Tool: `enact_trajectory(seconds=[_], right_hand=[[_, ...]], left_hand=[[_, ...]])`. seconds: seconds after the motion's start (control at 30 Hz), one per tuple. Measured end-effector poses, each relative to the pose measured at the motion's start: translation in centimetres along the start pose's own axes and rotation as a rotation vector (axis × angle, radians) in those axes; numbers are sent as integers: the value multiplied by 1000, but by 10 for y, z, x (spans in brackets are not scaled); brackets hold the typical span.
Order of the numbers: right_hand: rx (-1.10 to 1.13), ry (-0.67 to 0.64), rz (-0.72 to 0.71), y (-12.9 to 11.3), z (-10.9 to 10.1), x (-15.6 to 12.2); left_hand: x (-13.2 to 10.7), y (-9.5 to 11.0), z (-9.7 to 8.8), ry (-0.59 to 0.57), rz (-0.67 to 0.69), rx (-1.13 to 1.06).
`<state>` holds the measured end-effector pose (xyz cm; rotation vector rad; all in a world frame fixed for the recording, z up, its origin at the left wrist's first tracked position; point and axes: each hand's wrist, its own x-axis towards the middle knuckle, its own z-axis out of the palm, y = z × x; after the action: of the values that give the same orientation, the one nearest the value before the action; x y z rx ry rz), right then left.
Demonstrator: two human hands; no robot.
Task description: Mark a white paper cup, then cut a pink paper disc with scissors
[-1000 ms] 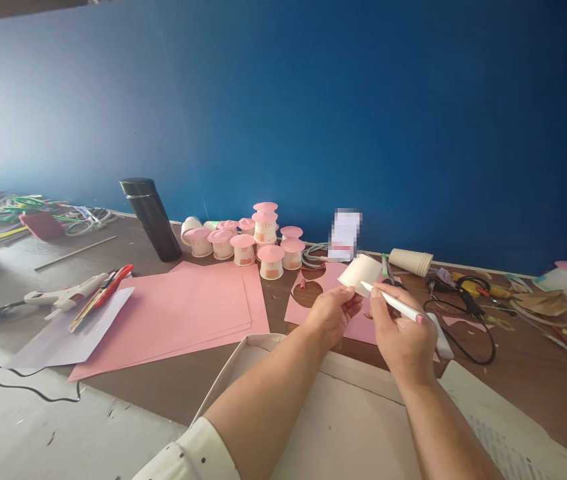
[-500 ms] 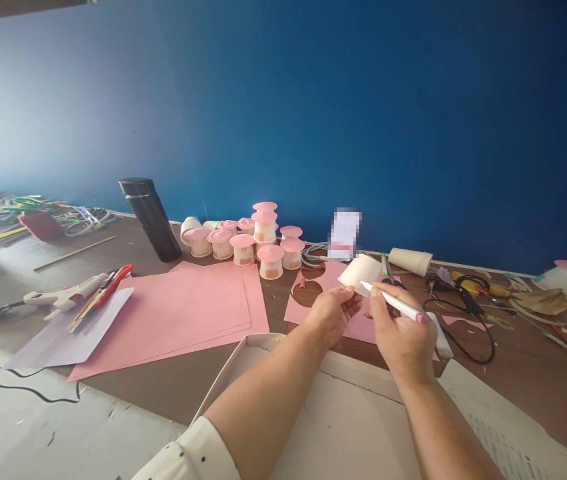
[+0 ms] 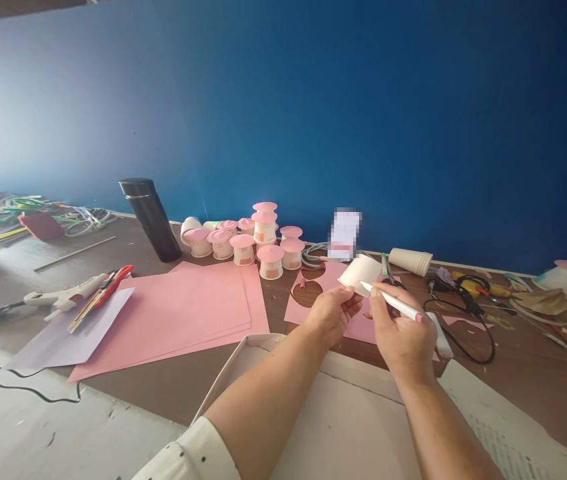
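Note:
A plain white paper cup (image 3: 362,270) is tilted upside down above the table, its rim pinched by my left hand (image 3: 334,313). My right hand (image 3: 406,330) grips a white marker pen (image 3: 396,303) whose tip points at the cup's side near the rim; whether it touches I cannot tell. Under the cup lies a pink sheet (image 3: 331,273) with round holes cut in it. Left of my hands stand several paper cups with pink paper roofs (image 3: 270,260), with doors and windows drawn on them.
A shallow white box (image 3: 353,427) sits below my forearms. Pink paper sheets (image 3: 178,313), a glue gun (image 3: 66,293), a red utility knife (image 3: 106,290) and a black flask (image 3: 151,220) are to the left. Stacked paper cups (image 3: 410,261) and tangled black cable (image 3: 473,303) lie right.

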<state>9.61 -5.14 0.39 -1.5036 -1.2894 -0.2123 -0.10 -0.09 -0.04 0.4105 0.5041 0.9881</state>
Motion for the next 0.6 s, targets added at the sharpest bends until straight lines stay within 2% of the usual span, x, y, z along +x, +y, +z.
enact_trajectory(seconds=[0.6], right_hand=[[18,-9,19,2,1,-1]], left_hand=[[1,1,0,14,-14,-30]])
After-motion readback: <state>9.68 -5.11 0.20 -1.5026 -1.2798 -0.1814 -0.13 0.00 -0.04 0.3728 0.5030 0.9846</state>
